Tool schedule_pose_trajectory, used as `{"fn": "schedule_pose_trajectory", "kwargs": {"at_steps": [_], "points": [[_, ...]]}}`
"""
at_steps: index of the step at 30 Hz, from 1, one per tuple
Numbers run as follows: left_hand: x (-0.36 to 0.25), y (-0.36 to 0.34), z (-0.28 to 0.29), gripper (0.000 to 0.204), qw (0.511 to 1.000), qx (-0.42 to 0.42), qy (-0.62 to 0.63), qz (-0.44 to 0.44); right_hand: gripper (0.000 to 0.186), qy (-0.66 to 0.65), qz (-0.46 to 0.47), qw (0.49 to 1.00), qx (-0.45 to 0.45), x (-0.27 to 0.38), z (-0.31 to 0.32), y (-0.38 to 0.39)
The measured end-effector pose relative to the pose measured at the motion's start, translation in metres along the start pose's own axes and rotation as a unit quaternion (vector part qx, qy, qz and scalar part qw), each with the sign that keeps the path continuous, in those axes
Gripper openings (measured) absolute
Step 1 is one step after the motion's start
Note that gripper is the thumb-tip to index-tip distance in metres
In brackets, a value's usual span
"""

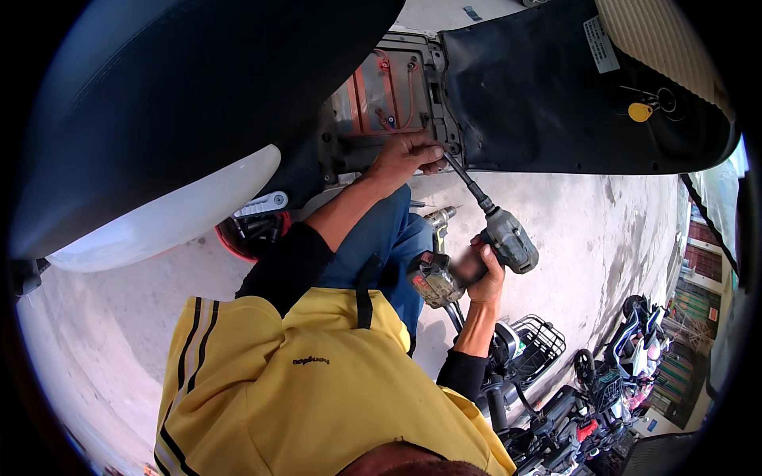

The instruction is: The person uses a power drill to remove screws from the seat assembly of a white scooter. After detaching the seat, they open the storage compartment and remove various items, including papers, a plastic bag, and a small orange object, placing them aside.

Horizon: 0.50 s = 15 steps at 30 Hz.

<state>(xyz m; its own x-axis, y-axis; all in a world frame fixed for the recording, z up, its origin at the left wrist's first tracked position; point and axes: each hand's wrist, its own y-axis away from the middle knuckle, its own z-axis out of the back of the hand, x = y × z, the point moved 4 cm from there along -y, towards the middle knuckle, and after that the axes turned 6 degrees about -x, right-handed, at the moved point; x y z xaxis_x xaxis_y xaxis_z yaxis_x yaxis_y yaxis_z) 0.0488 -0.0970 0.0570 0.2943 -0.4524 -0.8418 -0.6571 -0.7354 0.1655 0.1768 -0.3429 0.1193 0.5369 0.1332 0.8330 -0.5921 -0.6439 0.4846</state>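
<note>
1. Writing: short dark lettering on the chest of my yellow shirt (341, 381), upside down in view. White label (602, 45) on the black panel (524, 103) carries rows of fine print, too small to make out. Reddish marks on the battery pack (436, 279), unclear.
2. Right grip (486, 274): fingers wrapped round the handle of the power driver (512, 239). A blurred patch covers part of that handle.
3. Driver's long shaft (468, 181) slants up and left to my other hand, beside the open compartment (435, 59).
4. Left grip (403, 161): thumb and fingers pressed together at the shaft's tip. Fingers hide it; cannot tell whether a small part sits between them.
5. Second drill (439, 218) on the ground, partly behind the battery pack.
6. Red bowl (230, 240) of dark pieces, partly covered by the white body panel (175, 214); contents hard to sort.
7. Black seat (198, 95), upper left, cut off by the lens rim.
8. Keys with a yellow tag (640, 112) on the black panel.
9. Parked two-wheelers (635, 341), lower right, crowded together; outlines run into one another.
</note>
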Motion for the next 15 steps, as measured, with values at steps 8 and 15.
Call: {"fn": "schedule_pose_trajectory", "kwargs": {"at_steps": [8,15], "points": [[0.038,-0.033,-0.015,0.023,0.983,-0.047,-0.176,0.017,0.037,-0.038,-0.003,0.996,-0.08,-0.035,0.058,0.024],[0.047,-0.095,-0.069,0.021,0.843,-0.09,-0.505,-0.164,0.028,0.096,0.075,0.977,-0.174,-0.058,0.09,0.023]]}}
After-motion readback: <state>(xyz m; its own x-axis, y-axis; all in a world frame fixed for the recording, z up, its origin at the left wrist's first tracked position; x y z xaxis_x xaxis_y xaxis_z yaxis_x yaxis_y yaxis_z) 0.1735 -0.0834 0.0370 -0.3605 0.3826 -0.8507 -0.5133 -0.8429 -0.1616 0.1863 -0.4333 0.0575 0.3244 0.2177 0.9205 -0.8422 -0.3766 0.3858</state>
